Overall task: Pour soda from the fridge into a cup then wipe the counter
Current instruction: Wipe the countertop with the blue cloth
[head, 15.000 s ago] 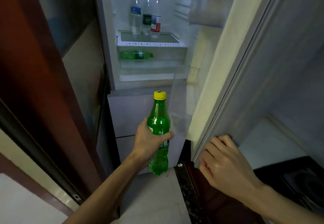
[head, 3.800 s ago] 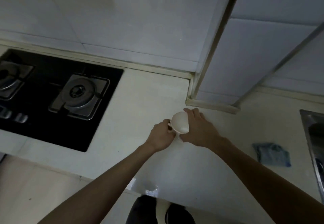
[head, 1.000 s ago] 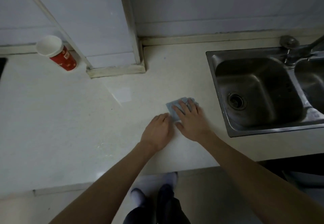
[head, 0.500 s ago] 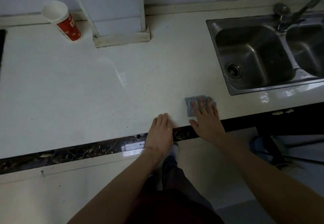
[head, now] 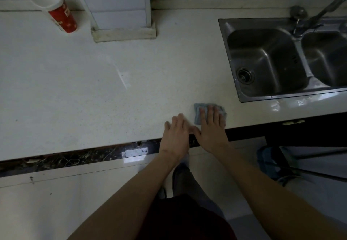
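Compared with half a second ago, the left hand sits closer to the right hand, so that the two now touch at the counter's front edge, and the blue cloth lies about where it did, near the front edge of the pale counter. The right hand lies palm down with fingers spread flat over the cloth, pressing it to the surface rather than gripping it. The left hand lies flat and empty on the bare counter just left of the cloth, fingers together. Both forearms reach forward from below. The red-and-white cup stands at the back left by the wall, well apart from the hands. The steel sink lies to the right.
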`<state>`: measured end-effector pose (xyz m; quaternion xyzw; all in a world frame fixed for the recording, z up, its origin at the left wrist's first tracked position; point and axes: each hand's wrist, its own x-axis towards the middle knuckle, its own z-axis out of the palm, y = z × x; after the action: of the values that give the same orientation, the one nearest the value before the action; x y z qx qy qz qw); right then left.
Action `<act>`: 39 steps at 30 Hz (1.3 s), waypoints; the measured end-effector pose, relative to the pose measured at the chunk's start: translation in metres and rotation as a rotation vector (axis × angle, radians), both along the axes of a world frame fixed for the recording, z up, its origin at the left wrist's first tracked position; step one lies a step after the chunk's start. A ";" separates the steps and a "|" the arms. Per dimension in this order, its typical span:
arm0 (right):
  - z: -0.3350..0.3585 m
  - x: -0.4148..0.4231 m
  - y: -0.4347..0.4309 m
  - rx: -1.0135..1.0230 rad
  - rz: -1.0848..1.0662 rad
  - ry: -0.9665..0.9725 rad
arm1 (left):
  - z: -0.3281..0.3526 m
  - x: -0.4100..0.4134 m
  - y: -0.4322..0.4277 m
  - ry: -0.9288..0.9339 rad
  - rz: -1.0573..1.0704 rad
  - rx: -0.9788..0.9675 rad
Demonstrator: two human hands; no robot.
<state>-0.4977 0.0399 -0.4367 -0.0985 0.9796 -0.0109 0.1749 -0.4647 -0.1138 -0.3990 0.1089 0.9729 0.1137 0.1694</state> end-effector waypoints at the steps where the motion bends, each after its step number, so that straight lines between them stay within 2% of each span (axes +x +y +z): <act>1: -0.001 -0.008 0.001 -0.007 -0.012 -0.014 | 0.000 -0.005 0.006 0.009 -0.007 0.009; 7: 0.004 -0.094 0.024 -0.043 -0.003 -0.023 | 0.000 -0.036 0.035 -0.073 0.044 -0.087; 13: -0.001 -0.218 0.047 0.012 0.129 -0.008 | 0.010 -0.050 0.047 -0.163 0.051 -0.181; 17: 0.002 -0.304 0.046 0.018 0.215 -0.047 | 0.016 -0.064 0.051 -0.177 0.156 -0.132; 22: 0.004 -0.372 0.033 -0.029 0.204 -0.132 | 0.015 -0.086 0.057 -0.099 0.315 -0.066; 31: 0.000 -0.430 0.021 -0.047 0.225 -0.052 | -0.001 -0.089 0.069 -0.080 0.361 -0.044; 39: 0.001 -0.416 0.029 -0.061 0.235 -0.061 | 0.002 -0.087 0.071 -0.115 0.363 -0.024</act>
<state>-0.9135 0.0693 -0.4352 -0.2175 0.9547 -0.0230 0.2018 -0.5516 -0.0425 -0.3973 -0.0773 0.9666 0.1368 0.2025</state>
